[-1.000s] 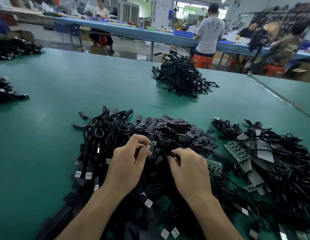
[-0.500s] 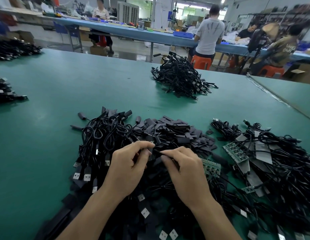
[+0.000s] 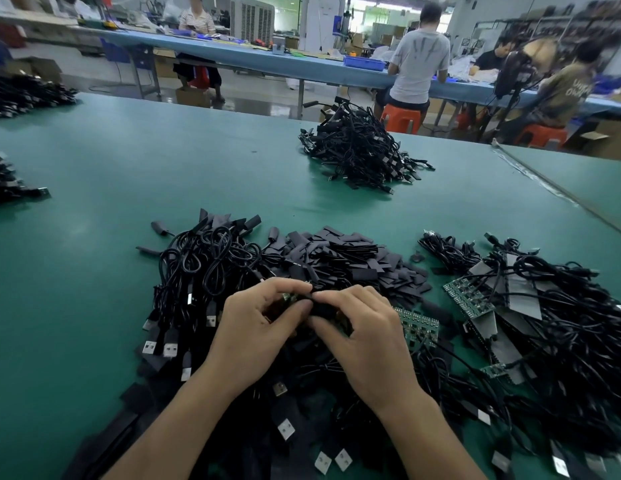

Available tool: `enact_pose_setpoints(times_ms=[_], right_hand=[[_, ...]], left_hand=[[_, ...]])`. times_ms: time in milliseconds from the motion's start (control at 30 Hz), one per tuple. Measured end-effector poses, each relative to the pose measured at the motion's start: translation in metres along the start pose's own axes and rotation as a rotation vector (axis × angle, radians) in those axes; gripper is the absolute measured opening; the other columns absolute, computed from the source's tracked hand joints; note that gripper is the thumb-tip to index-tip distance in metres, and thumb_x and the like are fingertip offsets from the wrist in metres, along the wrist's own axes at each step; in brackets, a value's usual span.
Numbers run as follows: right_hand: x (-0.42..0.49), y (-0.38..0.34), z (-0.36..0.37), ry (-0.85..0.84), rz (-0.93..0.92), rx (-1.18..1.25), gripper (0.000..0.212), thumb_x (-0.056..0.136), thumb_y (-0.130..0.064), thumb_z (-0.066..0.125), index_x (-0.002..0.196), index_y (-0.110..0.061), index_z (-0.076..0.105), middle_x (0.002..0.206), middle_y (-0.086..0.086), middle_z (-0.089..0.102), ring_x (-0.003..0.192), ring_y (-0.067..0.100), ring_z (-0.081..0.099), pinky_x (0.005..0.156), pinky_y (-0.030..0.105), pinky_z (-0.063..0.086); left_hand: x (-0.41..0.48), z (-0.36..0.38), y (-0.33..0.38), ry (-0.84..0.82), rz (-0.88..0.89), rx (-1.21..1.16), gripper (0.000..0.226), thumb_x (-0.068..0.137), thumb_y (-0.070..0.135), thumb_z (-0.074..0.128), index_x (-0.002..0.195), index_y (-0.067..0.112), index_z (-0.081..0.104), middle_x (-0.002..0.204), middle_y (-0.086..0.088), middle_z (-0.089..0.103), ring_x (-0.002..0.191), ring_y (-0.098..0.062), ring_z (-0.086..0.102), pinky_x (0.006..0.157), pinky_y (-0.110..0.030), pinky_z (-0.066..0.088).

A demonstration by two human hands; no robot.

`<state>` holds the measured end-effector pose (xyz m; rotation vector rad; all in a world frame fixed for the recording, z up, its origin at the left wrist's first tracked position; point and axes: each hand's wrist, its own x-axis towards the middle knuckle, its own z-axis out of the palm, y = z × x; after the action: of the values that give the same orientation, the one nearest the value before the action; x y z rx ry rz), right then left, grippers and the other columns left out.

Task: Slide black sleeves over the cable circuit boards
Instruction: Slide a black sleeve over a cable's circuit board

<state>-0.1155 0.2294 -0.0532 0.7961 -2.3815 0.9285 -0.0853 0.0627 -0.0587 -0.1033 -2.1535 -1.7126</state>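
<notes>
The left hand (image 3: 257, 327) pinches the end of a small green circuit board (image 3: 287, 298) between thumb and curled fingers. The right hand (image 3: 366, 336), touching it fingertip to fingertip, is curled round a black sleeve (image 3: 319, 307) held just at the board's free end. How far the sleeve is on cannot be told, since the fingers cover the joint; only a sliver of green shows, so the sliding looks begun but not finished. Both hands work low over dark cables and USB plugs (image 3: 165, 348) spread on the green desk (image 3: 111, 209). At 12 o'clock from the hands lies the heap of loose sleeves (image 3: 347, 261), at 10 o'clock a bundle of coiled cables (image 3: 212, 265), and at 3 o'clock bare circuit boards (image 3: 419, 324) trail into a thick cable tangle (image 3: 562, 323). Further out, towards 1 o'clock, stands a separate cable pile (image 3: 361, 150). The main risk is the sleeve mouth catching on a board corner or a raised component if the board goes in tilted; pushing on then would buckle the soft sleeve or leave it crooked. A flattened sleeve mouth would cause the same jam. Pulling hard on the wire rather than the board itself could strain the joint where cable meets board. The cable in hand also runs down into the mess below, so a snag there could tug the board back out of the pinch.
</notes>
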Motion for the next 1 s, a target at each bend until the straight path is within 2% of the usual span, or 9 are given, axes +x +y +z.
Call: enact_pose_setpoints(times_ms=[100,267,367,467,533,700,867,1000], right_hand=[[-0.0003,0.0022,0.0003,0.011,0.012,0.027,0.027,0.083,-0.029,0.076,0.108,-0.021,0.074,0.096,-0.011,0.067,0.092,0.011,0.059,0.082,0.033,0.051],[0.0002,0.0056,0.0001,0.060,0.068,0.071,0.028,0.079,-0.026,0.083,0.106,-0.020,0.077,0.094,-0.013,0.068,0.091,0.008,0.060,0.080,0.025,0.050],[0.0012,0.0066,-0.0002,0.087,0.106,0.120,0.028,0.077,-0.025,0.084,0.103,-0.020,0.078,0.092,-0.013,0.069,0.090,0.008,0.062,0.080,0.023,0.050],[0.0021,0.0084,-0.0016,0.103,0.183,0.228,0.027,0.075,-0.023,0.085,0.101,-0.023,0.078,0.091,-0.016,0.070,0.090,0.005,0.064,0.080,0.019,0.050],[0.0032,0.0097,-0.0025,0.111,0.237,0.314,0.026,0.074,-0.020,0.085,0.098,-0.026,0.078,0.090,-0.017,0.070,0.089,0.004,0.066,0.079,0.017,0.050],[0.0046,0.0105,-0.0049,0.107,0.288,0.426,0.027,0.072,-0.017,0.086,0.092,-0.033,0.077,0.086,-0.017,0.072,0.089,0.005,0.067,0.078,0.013,0.048],[0.0050,0.0089,-0.0071,0.049,0.273,0.423,0.033,0.073,-0.020,0.086,0.089,-0.045,0.072,0.089,-0.020,0.071,0.088,0.005,0.067,0.077,0.014,0.048],[0.0042,0.0100,-0.0071,0.030,0.299,0.448,0.030,0.074,-0.022,0.085,0.086,-0.046,0.073,0.088,-0.021,0.071,0.089,0.005,0.067,0.078,0.019,0.051]], left_hand=[[-0.0002,0.0002,-0.0007,0.000,-0.012,0.005,0.021,0.090,0.010,0.072,0.099,0.029,0.075,0.082,0.002,0.076,0.069,-0.020,0.070,0.064,-0.033,0.059],[-0.0003,0.0003,-0.0006,0.012,-0.028,-0.024,0.024,0.095,0.008,0.065,0.100,0.029,0.073,0.082,0.002,0.074,0.063,-0.013,0.068,0.060,-0.021,0.053],[0.0009,-0.0008,-0.0007,0.006,-0.060,-0.027,0.026,0.097,0.011,0.061,0.110,0.034,0.062,0.081,0.003,0.075,0.062,-0.012,0.068,0.056,-0.016,0.049],[0.0030,-0.0015,-0.0025,-0.001,-0.115,-0.039,0.016,0.098,0.013,0.061,0.103,0.026,0.055,0.084,0.003,0.077,0.061,-0.013,0.068,0.050,-0.018,0.048],[0.0042,-0.0018,-0.0046,-0.010,-0.135,-0.058,0.013,0.097,0.011,0.062,0.096,0.023,0.059,0.082,0.001,0.076,0.059,-0.012,0.067,0.049,-0.019,0.048],[0.0052,-0.0033,-0.0068,-0.015,-0.125,-0.082,0.026,0.097,0.012,0.063,0.089,0.036,0.071,0.078,-0.002,0.075,0.054,-0.009,0.063,0.047,-0.017,0.045],[0.0049,-0.0019,-0.0066,-0.006,-0.126,-0.093,0.017,0.099,0.014,0.060,0.096,0.026,0.071,0.076,-0.002,0.075,0.053,-0.009,0.063,0.047,-0.016,0.044],[0.0054,-0.0033,-0.0047,0.038,-0.120,-0.120,0.016,0.099,0.012,0.058,0.099,0.021,0.071,0.075,-0.003,0.074,0.052,-0.009,0.062,0.046,-0.017,0.045]])
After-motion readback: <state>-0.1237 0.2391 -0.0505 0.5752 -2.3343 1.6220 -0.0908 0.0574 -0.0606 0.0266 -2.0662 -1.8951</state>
